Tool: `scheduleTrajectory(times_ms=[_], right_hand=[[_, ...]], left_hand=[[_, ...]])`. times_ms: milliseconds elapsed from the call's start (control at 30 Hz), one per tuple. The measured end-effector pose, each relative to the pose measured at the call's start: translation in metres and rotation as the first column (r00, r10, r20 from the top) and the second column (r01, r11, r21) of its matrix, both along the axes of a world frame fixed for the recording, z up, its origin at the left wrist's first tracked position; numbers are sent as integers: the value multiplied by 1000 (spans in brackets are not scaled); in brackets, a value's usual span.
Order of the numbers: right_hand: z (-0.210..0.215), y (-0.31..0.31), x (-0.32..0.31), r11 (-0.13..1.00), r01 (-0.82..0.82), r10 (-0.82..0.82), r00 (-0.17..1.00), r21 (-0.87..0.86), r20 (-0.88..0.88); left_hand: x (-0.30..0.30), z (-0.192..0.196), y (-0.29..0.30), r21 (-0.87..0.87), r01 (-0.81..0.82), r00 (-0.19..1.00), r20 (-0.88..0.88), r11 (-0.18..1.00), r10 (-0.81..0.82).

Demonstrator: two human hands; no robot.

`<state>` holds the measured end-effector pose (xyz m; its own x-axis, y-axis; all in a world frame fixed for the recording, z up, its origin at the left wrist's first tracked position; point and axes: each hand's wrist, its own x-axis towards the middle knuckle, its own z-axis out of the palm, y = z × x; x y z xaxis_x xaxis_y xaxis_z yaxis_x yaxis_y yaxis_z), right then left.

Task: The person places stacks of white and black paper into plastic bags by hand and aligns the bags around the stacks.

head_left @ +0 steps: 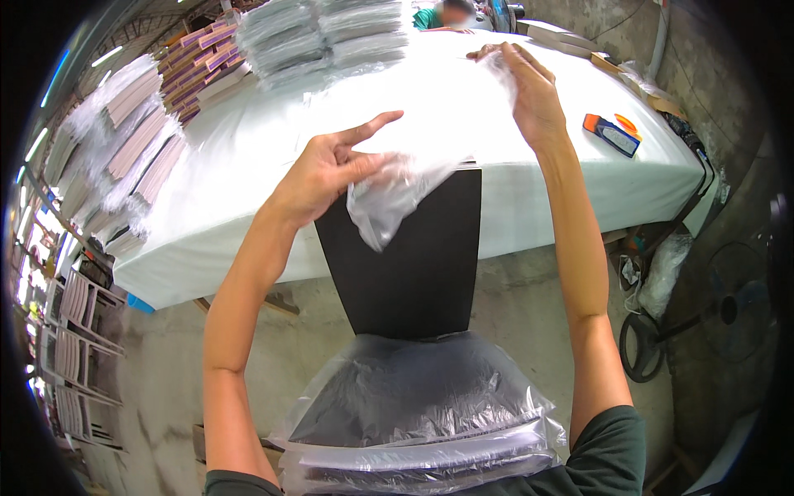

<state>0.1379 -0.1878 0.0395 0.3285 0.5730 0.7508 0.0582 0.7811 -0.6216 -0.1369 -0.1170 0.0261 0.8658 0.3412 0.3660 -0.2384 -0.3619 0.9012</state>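
Nearest the person's body lay clear bags (422, 459), one over another, with something dark showing through the top one. A black board (405, 285) ran from them up to the table's edge. Above it, the left hand (327, 169) had its index finger stretched out, apart from the thumb; film (385, 207) hung below the thumb over the board, though whether the curled fingers pinched it could not be told. Farther out, over the white-covered table (248, 236), the right hand (536, 95) was closed at the fingertips on clear plastic (499, 73). To its right lay a blue-and-orange tool (613, 135), just beside an orange piece (628, 124). Wrapped packs (124, 140) were piled at the left; beyond rose a taller stack (322, 41), boxes (198, 62) and a co-worker (430, 18) in green.
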Motion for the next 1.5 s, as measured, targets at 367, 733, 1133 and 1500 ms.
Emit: scheduleTrajectory(times_ms=[367,733,1133,1500], right_hand=[[-26,-79,-70,715,682,-551,684,-151,478],[-18,-91,-149,729,403,-681,351,553,643],[-22,-97,-167,725,341,-684,253,598,685],[-35,-127,-169,997,-57,-34,336,57,941]], left_hand=[[-57,15,-29,-44,-29,961,272,999,40],[-36,17,-50,-421,187,981,127,888,-146],[-39,12,-45,-457,172,985,92,873,-146],[-42,11,-19,-221,-89,993,61,971,105]])
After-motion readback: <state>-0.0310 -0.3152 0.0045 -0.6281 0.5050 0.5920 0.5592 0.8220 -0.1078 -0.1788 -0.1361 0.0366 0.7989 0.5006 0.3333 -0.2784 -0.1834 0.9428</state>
